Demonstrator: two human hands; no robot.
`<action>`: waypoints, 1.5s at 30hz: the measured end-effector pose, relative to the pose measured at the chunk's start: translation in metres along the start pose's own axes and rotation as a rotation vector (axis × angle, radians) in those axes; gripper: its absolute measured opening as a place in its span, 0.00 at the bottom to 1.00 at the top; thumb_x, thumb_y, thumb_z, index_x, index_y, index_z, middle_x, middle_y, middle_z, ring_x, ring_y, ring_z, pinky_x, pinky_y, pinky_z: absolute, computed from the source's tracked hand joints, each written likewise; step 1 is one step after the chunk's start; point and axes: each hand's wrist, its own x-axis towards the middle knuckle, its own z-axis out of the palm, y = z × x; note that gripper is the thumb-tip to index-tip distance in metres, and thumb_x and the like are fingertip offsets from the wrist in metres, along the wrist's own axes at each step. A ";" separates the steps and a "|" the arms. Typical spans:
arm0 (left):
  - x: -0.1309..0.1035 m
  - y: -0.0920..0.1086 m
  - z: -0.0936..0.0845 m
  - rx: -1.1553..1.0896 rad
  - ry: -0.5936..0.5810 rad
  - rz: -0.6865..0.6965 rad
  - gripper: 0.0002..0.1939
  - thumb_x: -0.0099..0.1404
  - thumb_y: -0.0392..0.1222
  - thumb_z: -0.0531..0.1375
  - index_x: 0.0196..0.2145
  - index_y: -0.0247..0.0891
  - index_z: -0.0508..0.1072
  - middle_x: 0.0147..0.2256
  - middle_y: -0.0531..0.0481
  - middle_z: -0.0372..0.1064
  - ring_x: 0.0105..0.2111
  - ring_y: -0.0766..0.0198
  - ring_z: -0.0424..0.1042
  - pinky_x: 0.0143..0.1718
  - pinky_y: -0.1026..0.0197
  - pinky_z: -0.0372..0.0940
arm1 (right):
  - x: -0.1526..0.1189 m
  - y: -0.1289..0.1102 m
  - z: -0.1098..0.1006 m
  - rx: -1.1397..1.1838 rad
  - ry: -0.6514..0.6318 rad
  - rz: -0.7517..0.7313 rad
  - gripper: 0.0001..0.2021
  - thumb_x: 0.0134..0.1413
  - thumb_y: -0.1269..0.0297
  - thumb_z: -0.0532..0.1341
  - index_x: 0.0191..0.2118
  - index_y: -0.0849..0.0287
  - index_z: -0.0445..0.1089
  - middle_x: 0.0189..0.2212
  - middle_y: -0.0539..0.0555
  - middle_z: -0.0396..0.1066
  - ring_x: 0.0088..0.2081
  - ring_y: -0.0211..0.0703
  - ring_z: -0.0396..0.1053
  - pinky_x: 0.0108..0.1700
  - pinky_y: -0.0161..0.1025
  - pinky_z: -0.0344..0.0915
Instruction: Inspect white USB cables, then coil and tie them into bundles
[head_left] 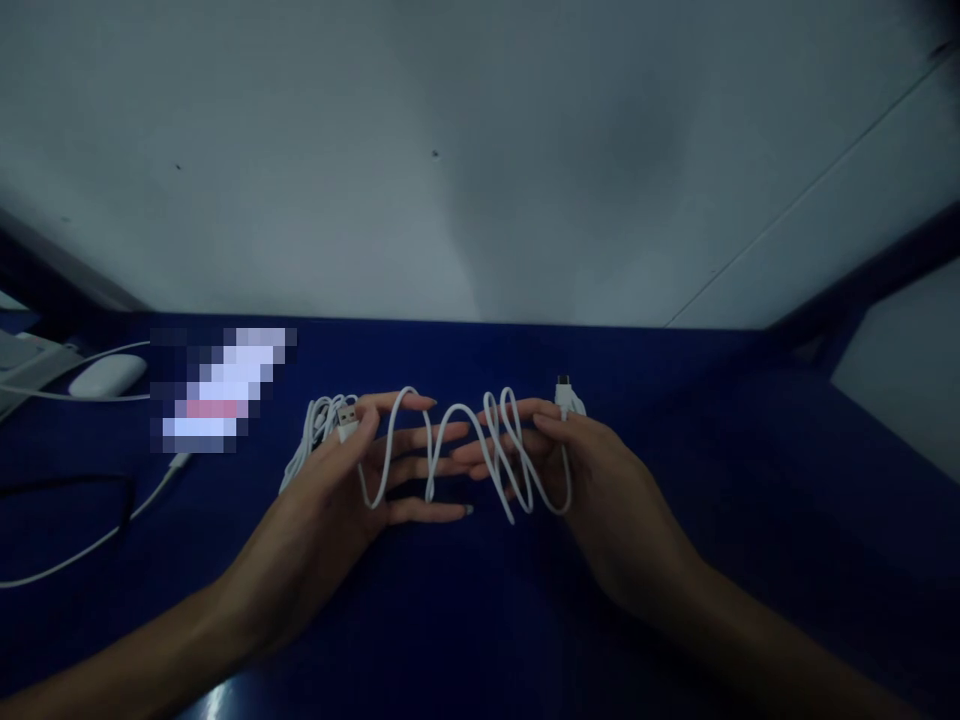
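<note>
A white cable (457,408) hangs in loose loops between my two hands, above the blue tabletop (450,620). My left hand (352,480) pinches it near its USB plug (346,420) with the thumb, while the other fingers stretch out through the loops. My right hand (592,460) holds the far end between thumb and index finger, with the smaller connector (562,388) pointing up. The fingertips of both hands come close together behind the coils. Beside my left hand, partly behind it, lies a bundle of white cable (304,445).
On the left lie a blurred-out bright object (232,390) with a white cable (97,548) leading to it, a white rounded mouse-like object (109,376) and a dark cord (67,484). A pale wall (375,200) rises behind the tabletop.
</note>
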 end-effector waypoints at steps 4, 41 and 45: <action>-0.003 0.001 0.000 0.006 0.008 -0.001 0.21 0.85 0.56 0.52 0.63 0.46 0.76 0.60 0.34 0.79 0.62 0.33 0.78 0.55 0.35 0.80 | 0.000 -0.002 0.002 -0.037 -0.009 0.018 0.19 0.72 0.51 0.58 0.49 0.56 0.83 0.45 0.63 0.86 0.48 0.63 0.82 0.52 0.57 0.72; -0.002 0.000 -0.006 -0.127 -0.084 -0.057 0.20 0.86 0.48 0.50 0.65 0.44 0.76 0.63 0.36 0.78 0.69 0.36 0.71 0.68 0.31 0.69 | 0.001 0.005 0.001 0.035 0.012 0.001 0.16 0.72 0.51 0.61 0.50 0.52 0.83 0.42 0.58 0.85 0.46 0.57 0.81 0.55 0.56 0.70; -0.001 -0.001 -0.007 -0.131 -0.081 -0.062 0.21 0.86 0.50 0.50 0.67 0.45 0.74 0.63 0.35 0.78 0.69 0.36 0.72 0.68 0.30 0.68 | 0.002 0.005 0.001 0.067 0.002 -0.018 0.16 0.71 0.51 0.61 0.49 0.52 0.83 0.42 0.58 0.85 0.47 0.59 0.81 0.55 0.57 0.70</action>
